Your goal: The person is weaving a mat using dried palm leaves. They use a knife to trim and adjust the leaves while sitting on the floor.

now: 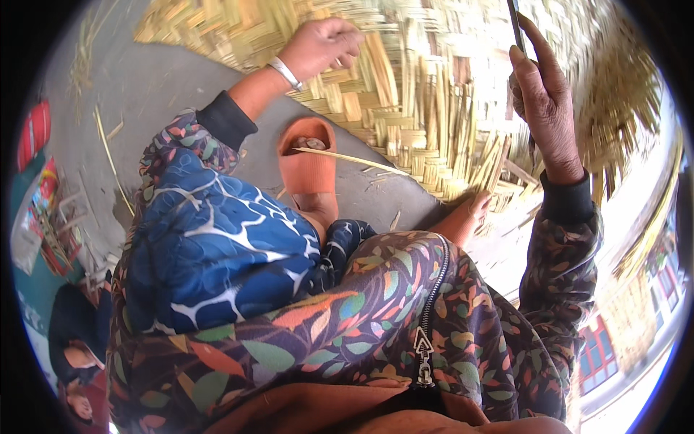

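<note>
The woven straw mat (412, 83) lies beneath and between the two hands, flat on the ground, its near edge running slantwise below the left hand (322, 49) and on toward the right wrist; lying flat like this, it probably leaves its weave within easy reach of both sides. The right hand (542, 90) is closed round a thin dark tool (517, 27), which runs lengthwise along the palm, one end rising past the fingertips and the other showing below the hand; the thumb and forefinger seem to pinch it near its upper part, likely to steady it, though glare and blur there make the exact hold hard to read. The left hand hangs over the mat with its fingers loosely bent, nothing visible in its grasp, perhaps kept free for handling the straw. Beyond the right hand, on its outer side, is a shaggy fringe of straw (618, 108). Nearer the body than the left hand, a foot in an orange slipper (307, 171) stands just off the mat's edge, apparently so the weave is not trodden on. A loose strip of straw (358, 162) reaches from the slipper's opening toward that edge. Outward of the left hand spreads the grey floor (170, 79), scattered with stray stalks.
</note>
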Demonstrator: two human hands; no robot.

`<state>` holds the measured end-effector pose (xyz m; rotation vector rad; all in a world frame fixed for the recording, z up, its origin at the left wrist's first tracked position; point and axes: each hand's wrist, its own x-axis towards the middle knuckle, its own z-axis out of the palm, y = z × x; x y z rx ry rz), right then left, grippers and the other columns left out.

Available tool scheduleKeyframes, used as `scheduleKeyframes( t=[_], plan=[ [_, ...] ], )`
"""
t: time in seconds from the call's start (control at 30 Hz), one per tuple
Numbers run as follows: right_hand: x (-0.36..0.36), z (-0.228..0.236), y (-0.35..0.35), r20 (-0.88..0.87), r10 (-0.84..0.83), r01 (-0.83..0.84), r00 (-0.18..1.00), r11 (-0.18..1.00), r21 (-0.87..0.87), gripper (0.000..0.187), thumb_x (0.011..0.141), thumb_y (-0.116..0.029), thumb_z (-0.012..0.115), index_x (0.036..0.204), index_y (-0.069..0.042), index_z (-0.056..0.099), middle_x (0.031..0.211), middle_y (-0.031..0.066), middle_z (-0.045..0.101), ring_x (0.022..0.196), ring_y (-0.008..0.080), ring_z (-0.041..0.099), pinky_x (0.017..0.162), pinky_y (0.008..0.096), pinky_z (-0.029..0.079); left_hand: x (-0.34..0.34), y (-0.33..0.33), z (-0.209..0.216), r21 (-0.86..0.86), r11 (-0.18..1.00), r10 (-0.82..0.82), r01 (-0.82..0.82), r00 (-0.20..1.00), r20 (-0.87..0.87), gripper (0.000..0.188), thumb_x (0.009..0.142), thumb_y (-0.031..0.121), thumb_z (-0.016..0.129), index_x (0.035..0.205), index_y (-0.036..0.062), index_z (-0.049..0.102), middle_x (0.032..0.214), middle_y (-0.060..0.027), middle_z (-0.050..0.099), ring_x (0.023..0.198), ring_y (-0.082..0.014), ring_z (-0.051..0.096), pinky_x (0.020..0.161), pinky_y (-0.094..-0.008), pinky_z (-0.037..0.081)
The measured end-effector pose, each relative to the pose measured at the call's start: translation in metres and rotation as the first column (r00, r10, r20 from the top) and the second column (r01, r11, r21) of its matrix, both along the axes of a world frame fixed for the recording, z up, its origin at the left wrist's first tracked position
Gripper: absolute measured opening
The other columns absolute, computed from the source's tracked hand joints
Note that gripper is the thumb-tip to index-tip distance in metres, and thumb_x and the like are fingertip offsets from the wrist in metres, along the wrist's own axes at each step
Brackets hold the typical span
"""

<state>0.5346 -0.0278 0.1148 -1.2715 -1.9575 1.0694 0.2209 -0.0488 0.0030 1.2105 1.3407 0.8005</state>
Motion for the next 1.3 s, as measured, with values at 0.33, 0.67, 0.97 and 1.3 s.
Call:
scheduleKeyframes(
  t=[0.33,0.67,0.97,1.3],
  plan=[
    [0.076,0.009,-0.049,0.089,-0.266,0.276,0.960,0.952,-0.133,0.052,0.094,-0.024,0.051,0.142,-0.009,0.036,0.063,-0.0037,0.043,0.051,0.0054,0.038,0.046,0.0216,0.030,0.070,0.017,-0.016,-0.329,0.940,-0.001,0.087,0.967,0.253,0.045,0.083,0.029,0.072,0.112,-0.0010,0.055,0.093,-0.0057,0.061,0.072,-0.0122,0.065,0.063,-0.0221,0.054],
    [0.133,0.045,-0.115,0.540,-0.085,0.292,0.837,0.905,-0.310,0.055,0.092,-0.013,0.043,0.145,-0.014,0.030,0.065,0.0047,0.041,0.060,0.0117,0.041,0.058,0.0290,0.040,0.083,0.021,-0.014,-0.348,0.936,-0.059,0.051,0.998,-0.011,0.039,0.081,0.021,0.071,0.103,-0.0058,0.051,0.076,-0.0102,0.062,0.055,-0.0144,0.064,0.042,-0.0230,0.048],
    [0.186,-0.005,-0.147,0.436,-0.299,0.420,0.849,0.882,-0.213,0.055,0.094,-0.017,0.041,0.147,-0.012,0.027,0.065,-0.0040,0.039,0.052,0.0043,0.032,0.047,0.0206,0.028,0.095,0.002,-0.012,-0.218,0.975,-0.020,0.039,0.996,0.087,0.024,0.091,0.017,0.057,0.097,-0.0035,0.044,0.077,-0.0136,0.061,0.055,-0.0203,0.067,0.044,-0.0279,0.054],
    [0.248,-0.033,-0.213,0.527,-0.389,0.548,0.756,0.816,-0.184,0.058,0.092,-0.011,0.046,0.147,-0.016,0.026,0.067,0.0045,0.044,0.058,0.0134,0.044,0.056,0.0303,0.040,0.082,-0.013,-0.029,-0.334,0.933,-0.093,0.133,0.987,0.133,0.035,0.080,0.025,0.075,0.082,0.0011,0.049,0.059,-0.0085,0.062,0.050,-0.0130,0.059,0.047,-0.0227,0.047]
  ],
)
